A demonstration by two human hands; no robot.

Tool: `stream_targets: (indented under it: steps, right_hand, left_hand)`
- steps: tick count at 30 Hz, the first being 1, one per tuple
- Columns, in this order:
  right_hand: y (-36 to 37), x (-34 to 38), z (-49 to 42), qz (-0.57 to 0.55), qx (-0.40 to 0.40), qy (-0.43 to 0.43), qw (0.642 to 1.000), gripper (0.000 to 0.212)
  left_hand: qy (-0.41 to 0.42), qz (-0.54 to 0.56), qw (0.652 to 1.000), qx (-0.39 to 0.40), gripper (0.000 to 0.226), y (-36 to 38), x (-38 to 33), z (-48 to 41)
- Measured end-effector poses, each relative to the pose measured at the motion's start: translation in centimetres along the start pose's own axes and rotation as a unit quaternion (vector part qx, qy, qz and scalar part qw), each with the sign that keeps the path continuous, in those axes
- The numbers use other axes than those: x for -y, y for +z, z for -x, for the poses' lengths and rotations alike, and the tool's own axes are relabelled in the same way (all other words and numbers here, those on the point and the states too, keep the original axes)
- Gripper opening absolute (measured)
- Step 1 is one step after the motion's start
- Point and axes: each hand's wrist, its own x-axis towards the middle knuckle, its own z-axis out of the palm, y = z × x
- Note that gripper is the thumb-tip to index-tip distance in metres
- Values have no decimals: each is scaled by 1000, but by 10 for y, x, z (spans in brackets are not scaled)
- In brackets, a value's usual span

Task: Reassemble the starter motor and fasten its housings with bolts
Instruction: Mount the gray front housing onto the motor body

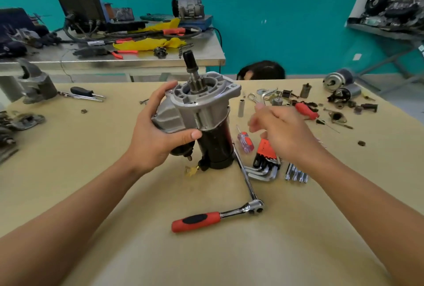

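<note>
Far left on the tan wooden bench (91, 171): a grey cast-metal housing (36, 86), and just right of it a black-handled screwdriver (82, 91).

Next, the left hand (156, 134), clamped round the silver-and-black starter motor (202, 111): thumb across the front of the silver aluminium nose housing (195, 106), fingers curled behind its left side. Stands upright near the middle of the bench, black cylindrical body (213, 145) down on the surface, toothed pinion shaft (193, 72) pointing up (leaning a little left in this view).

Below and to the right, lying flat: a chrome ratchet wrench with a red-and-black grip (206, 219), and a long chrome extension bar (245, 175) running from its head up toward the motor's base. Just right of the body, a small screwdriver with a red-and-clear handle (245, 142), then a set of hex keys in an orange holder (263, 159).

Above those, the right hand (282, 131): off the bench, apart from the motor, blurred, fingers loosely spread, nothing seen in them.

Further right, a red-handled tool (306, 111) among scattered small metal parts, and near the far edge two grey cylindrical motor bodies (339, 78).
</note>
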Motion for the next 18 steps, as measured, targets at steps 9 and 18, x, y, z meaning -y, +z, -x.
stream_targets:
  steps: [9,18]
  right_hand:
    - [72,49,-8,-15,44,-90,995,43]
    - [111,52,-26,136,94,-48,985,44]
  left_hand:
    - [-158,126,973,-110,78,-6,4,11]
    - [-397,223,876,-157,50,-19,6,27]
